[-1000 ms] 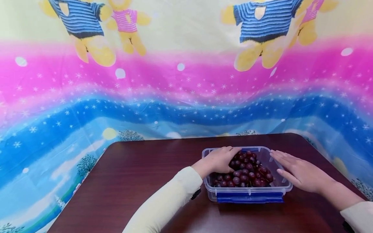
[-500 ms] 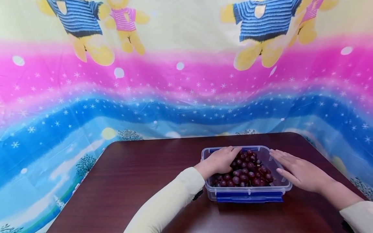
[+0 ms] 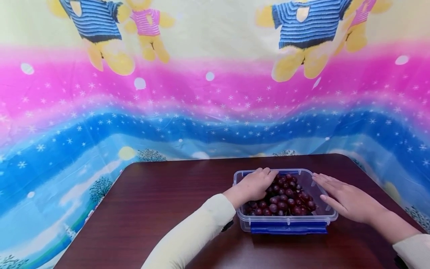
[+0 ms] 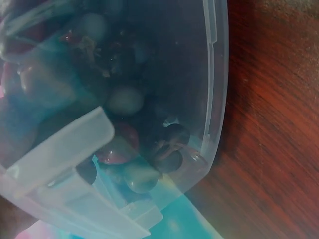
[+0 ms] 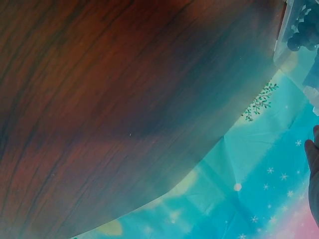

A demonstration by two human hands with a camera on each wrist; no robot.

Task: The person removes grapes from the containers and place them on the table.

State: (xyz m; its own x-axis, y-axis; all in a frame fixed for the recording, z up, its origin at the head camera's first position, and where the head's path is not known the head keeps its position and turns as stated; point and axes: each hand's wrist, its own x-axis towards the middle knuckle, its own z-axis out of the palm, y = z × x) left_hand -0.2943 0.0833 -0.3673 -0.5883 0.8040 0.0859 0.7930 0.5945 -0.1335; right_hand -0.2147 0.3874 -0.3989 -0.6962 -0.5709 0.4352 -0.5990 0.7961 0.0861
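Observation:
A clear plastic food container (image 3: pixel 330 217) with blue clips stands on the table, holding a heap of dark red grapes (image 3: pixel 283 198). My left hand (image 3: pixel 252 186) reaches over its left side. The fingers bend down and grip grapes at the left of the heap; the fingertips are hidden. Straight fingers of my right hand (image 3: pixel 346 198) rest against the container's right rim. The left wrist view shows the container's wall (image 4: pixel 217 89) and some grapes (image 4: pixel 119 144) close up, without the hand. In the right wrist view, a bit of the right hand (image 5: pixel 313 179) shows at the edge.
A dark brown wooden table (image 3: pixel 161 201) extends to the left and in front of the container. Behind it hangs a backdrop cloth (image 3: pixel 201 104) printed with bears and snowflakes. A blue clip (image 3: pixel 289 228) hangs folded down at the container's front.
My left hand's fingers have curled a little more over the grapes, and its knuckles have risen slightly. The right hand and the container keep their places.

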